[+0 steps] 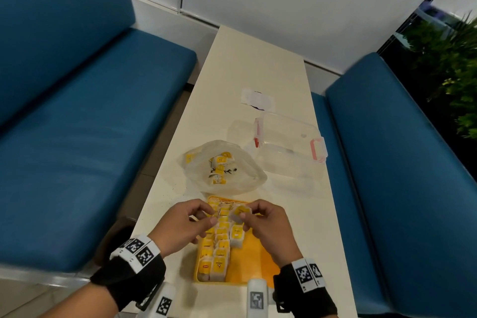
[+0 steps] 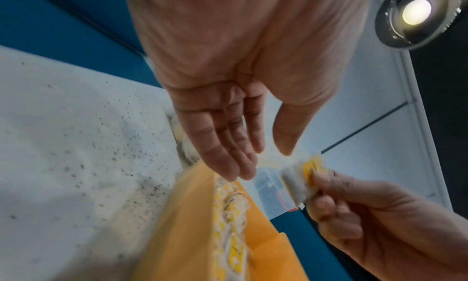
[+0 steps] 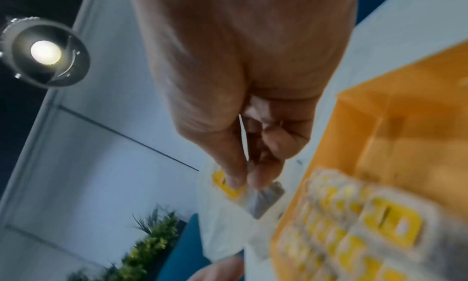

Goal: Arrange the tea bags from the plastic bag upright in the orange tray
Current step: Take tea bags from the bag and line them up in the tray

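A: Where is the tea bag (image 1: 240,212) in the head view?

B: Low centre of the frame, pinched by the thumb and fingers of the right hand (image 1: 268,227) above the far end of the orange tray (image 1: 254,258). The right wrist view shows those fingertips (image 3: 235,180) closed on its yellow tag, with the paper pouch hanging just below.

A: And the left hand (image 1: 180,227)?

B: It hangs over the left side of the tray with fingers loosely bent. In the left wrist view they are nearly straight and hold nothing, with the thumb set apart from them.

A: What's in the tray?

B: Rows of tea bags (image 1: 219,248) standing upright, yellow tags on top, filling its left part; the right part shows bare orange floor.

A: The plastic bag (image 1: 224,166)?

B: Just beyond the tray, at mid-frame on the pale surface (image 1: 247,70), lying open with several tea bags inside.

A: Anything else?

B: A clear lidded container (image 1: 289,141) with pink latches, right of the bag, and blue benches (image 1: 77,124) down both sides.
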